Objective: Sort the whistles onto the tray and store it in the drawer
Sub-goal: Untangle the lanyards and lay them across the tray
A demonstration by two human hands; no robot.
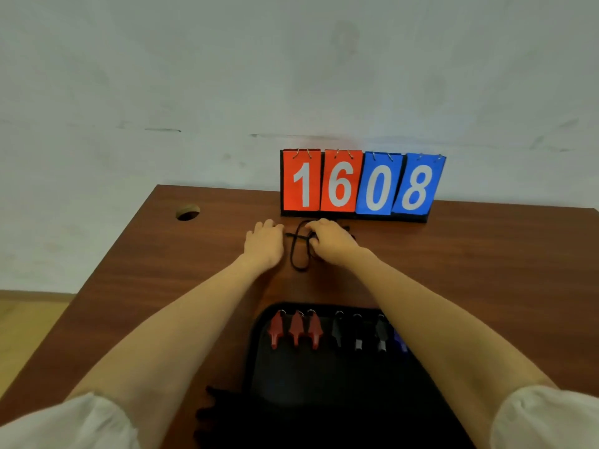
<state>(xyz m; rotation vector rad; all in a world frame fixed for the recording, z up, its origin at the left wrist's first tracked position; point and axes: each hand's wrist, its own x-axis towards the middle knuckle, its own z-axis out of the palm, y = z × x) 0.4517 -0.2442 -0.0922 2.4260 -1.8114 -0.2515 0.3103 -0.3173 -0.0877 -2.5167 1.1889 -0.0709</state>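
A black tray (pixel 324 377) lies on the table near me. On it stand three red whistles (pixel 295 330) in a row, then three black whistles (pixel 358 332), and a blue whistle (pixel 400 341) partly hidden by my right forearm. Far across the table, in front of the scoreboard, lies a black lanyard cord (pixel 296 254) in loops. My right hand (pixel 330 241) is closed on the cord's knotted part; what hangs on it is hidden. My left hand (pixel 264 243) rests just left of the cord, fingers curled down at its end.
A flip scoreboard (pixel 359 184) reading 1608 stands at the table's far edge against the wall. A round cable hole (pixel 187 212) sits at the far left of the brown table (pixel 162 270). A dark bundle of cords (pixel 207 413) lies left of the tray.
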